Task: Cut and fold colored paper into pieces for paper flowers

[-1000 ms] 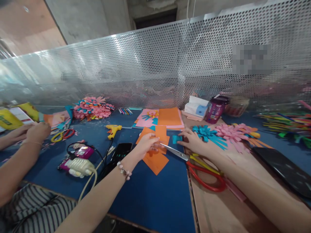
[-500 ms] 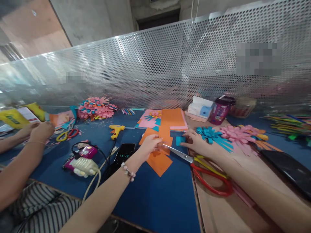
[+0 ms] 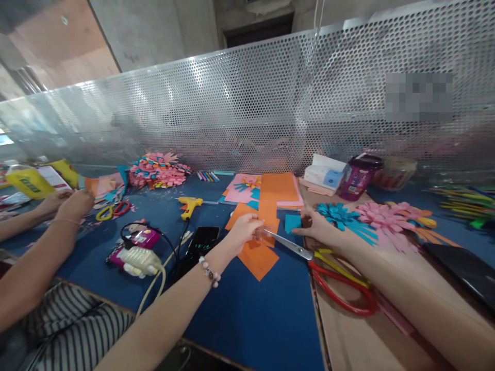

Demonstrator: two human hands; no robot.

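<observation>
My left hand (image 3: 245, 230) is closed in a pinch at the orange paper pieces (image 3: 259, 260); its fingertips are beside the scissors' tip, and what lies under them is partly hidden. The large scissors (image 3: 292, 247) rest with their blades pointing at that hand and their red and yellow handles under my right forearm. My right hand (image 3: 320, 226) has its fingers curled, thumb and fingertips at the right edge of a small blue paper square (image 3: 293, 223). Just right of this hand lie a blue paper flower (image 3: 337, 214) and a pink paper flower (image 3: 377, 216).
A yellow glue gun (image 3: 189, 206), a phone (image 3: 203, 242) and a purple power strip (image 3: 141, 239) with a plug lie to the left. Behind are paper sheets (image 3: 280, 186), a tissue pack (image 3: 325, 172) and a purple cup (image 3: 359, 178). A co-worker's hands (image 3: 75, 203) are at far left.
My right hand has curled its spread fingers in at the blue square. My left hand stays at the orange paper. The whole view has shifted slightly.
</observation>
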